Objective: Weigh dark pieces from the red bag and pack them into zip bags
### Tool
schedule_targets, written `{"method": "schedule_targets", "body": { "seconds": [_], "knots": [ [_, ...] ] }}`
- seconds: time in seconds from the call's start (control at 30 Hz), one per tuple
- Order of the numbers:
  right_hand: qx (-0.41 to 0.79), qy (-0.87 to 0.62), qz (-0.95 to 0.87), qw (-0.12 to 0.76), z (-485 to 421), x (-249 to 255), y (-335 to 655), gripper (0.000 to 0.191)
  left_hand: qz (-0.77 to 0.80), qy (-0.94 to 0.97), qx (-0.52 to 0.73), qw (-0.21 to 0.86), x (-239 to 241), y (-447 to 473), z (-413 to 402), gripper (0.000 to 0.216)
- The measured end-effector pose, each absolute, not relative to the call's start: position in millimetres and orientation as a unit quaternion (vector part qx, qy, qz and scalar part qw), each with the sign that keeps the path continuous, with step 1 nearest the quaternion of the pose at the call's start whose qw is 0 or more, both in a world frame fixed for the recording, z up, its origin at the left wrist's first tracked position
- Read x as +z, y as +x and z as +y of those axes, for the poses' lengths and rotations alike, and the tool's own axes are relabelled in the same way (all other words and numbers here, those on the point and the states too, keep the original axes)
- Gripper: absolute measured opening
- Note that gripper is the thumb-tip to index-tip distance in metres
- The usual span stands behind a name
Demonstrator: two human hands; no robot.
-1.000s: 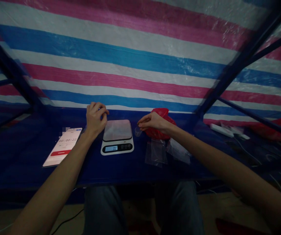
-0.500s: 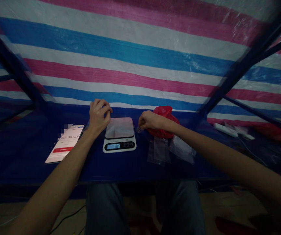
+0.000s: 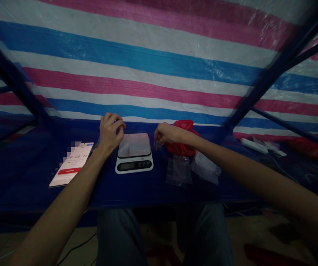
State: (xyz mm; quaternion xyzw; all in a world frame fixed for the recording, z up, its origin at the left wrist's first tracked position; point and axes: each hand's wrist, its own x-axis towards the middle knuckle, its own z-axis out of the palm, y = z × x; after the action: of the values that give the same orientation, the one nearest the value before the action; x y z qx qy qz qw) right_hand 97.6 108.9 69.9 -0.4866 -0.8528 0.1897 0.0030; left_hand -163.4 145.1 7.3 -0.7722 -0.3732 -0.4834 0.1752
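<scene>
A white kitchen scale (image 3: 134, 166) with a bare metal plate (image 3: 134, 145) stands in front of me, its display dark. My left hand (image 3: 111, 130) is just left of the plate, its fingers curled in with thumb and forefinger bent together. What it holds, if anything, cannot be made out. To the right of the scale, my right hand (image 3: 163, 133) is closed in a pinch, and a small clear plastic piece (image 3: 156, 145) shows below its fingertips. A red plastic bag (image 3: 183, 147) lies behind my right wrist. Small clear plastic bags (image 3: 179, 170) lie in front of it.
A phone (image 3: 71, 164) with a running timer lies by my left forearm. More clear bags (image 3: 206, 168) lie under my right forearm. A white device (image 3: 254, 146) with a cable is at the right. Blue frame bars and a striped sheet (image 3: 148, 87) stand behind the table.
The scale's display has gone from a lit 0.0 to dark, and the phone timer has moved on a second. Both hands stay almost in place; the view has shifted slightly.
</scene>
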Motion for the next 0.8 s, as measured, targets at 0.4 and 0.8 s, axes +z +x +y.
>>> {"method": "schedule_targets", "body": {
  "seconds": [0.4, 0.8],
  "knots": [
    [0.054, -0.507, -0.84, 0.186, 62, 91, 151, 0.021, -0.374, -0.772, -0.488, 0.161, 6, -164, 146, 0.021],
    [0.061, -0.589, -0.804, 0.05, 65, 23, 207, 0.006, -0.399, -0.751, -0.497, 0.173, 4, -168, 150, 0.022]
  ]
}}
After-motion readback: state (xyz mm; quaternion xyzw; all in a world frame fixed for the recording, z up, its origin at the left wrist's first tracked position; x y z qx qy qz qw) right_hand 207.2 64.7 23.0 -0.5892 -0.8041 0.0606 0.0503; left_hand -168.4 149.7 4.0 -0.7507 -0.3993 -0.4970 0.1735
